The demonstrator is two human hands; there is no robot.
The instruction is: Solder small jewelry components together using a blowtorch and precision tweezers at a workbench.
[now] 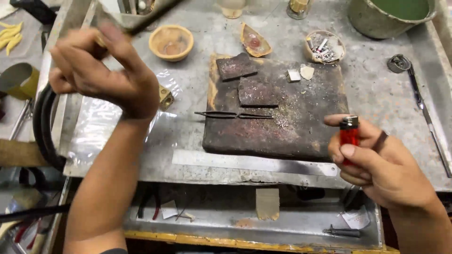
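Hands occupy opposite sides of the grey metal workbench [376,94]; the right hand [381,164] is closed around a red plastic lighter with a black and silver top [349,136], held upright just beside the right front corner of the charred dark square soldering block [301,127]; the thumb lies across the lighter body. The left hand [101,75] is raised above the bench's left edge, fingers curled shut on a thin dark rod-like tool [150,19]; the tool is blurred and its type cannot be told. Dark metal tweezers [233,115] lie flat on the block; two dark flat slabs [247,80] rest on its upper part. A long steel ruler [254,163] lies along the bench's front edge; a tan round clay bowl [171,42] stands behind the left hand.
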